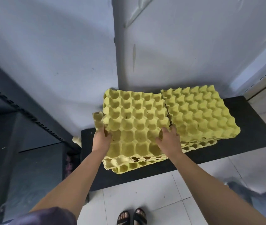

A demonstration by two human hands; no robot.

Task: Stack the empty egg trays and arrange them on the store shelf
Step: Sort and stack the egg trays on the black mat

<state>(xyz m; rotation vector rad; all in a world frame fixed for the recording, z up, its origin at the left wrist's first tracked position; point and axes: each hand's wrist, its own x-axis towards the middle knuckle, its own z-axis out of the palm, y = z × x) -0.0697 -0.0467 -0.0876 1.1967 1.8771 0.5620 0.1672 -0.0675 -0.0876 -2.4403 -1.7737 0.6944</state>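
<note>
Two piles of yellow egg trays sit on a low black platform point(245, 143). The top tray point(134, 120) of the left pile is tilted up at its far edge. My left hand point(102, 138) grips its left edge, thumb on top. My right hand point(168, 138) grips its right side, fingers curled into a cup. Under it lie more trays point(129, 164), slightly askew, one poking out at the left point(97, 120). The right pile point(198, 112) stands close beside, touching or nearly touching the held tray.
A dark metal shelf rack point(23, 111) stands at the left, its lower board in shadow. Grey walls meet in a corner behind the trays. White floor tiles point(145, 200) lie in front, with my sandalled feet point(131, 217) at the bottom edge.
</note>
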